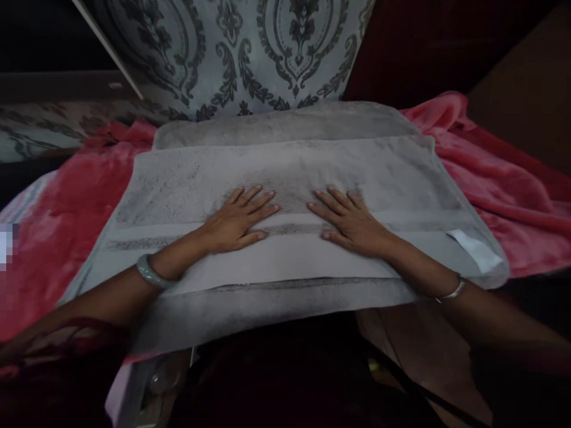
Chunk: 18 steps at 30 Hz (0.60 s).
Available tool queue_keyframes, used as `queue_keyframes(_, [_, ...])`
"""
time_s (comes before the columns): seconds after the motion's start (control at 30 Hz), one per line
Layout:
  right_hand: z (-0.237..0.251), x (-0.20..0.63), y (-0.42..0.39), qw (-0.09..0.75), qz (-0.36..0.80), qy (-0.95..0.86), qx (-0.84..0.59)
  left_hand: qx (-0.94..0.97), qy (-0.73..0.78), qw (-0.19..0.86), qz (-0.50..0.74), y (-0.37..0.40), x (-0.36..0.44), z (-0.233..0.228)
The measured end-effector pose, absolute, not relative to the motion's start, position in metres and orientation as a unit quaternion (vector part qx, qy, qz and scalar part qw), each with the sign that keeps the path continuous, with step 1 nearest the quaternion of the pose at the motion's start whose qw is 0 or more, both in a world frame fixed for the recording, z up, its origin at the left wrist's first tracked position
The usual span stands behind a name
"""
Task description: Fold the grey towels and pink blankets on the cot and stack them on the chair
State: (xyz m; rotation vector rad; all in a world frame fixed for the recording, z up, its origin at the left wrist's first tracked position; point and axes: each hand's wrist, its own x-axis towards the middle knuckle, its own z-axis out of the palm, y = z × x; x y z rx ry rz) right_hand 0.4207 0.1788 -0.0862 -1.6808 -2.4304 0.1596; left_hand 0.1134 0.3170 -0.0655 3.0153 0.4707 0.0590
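Observation:
A grey plush cloth (285,163), like a towel or small blanket, lies spread in front of me with several layers folded over one another. My left hand (236,221) rests palm down on it, left of the middle, fingers spread. To the right, my right hand (350,221) presses flat on the same cloth, its fingers also apart. Neither hand grips anything. A white tag (477,251) sticks out near the cloth's right corner. A bangle (151,272) circles my left wrist and a thin bracelet (455,289) my right.
Under the grey cloth, a red plush blanket (84,208) shows at both sides. Behind stands a patterned wall covering (285,56), with a dark red panel (414,53) to its right. A dark framed screen-like panel (49,44) is at the upper left.

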Motion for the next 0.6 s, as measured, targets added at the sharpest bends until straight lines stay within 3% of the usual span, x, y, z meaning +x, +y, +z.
queue_keyframes(0.43, [-0.080,0.450,0.121,0.053,0.032,-0.719,-0.693,0.982,0.170,0.033,0.079,0.316,0.080,-0.075])
queue_keyframes(0.6, [-0.068,0.482,0.110,0.101,-0.006,-0.649,-0.754,0.984,0.148,0.017,0.101,0.302,0.096,-0.078])
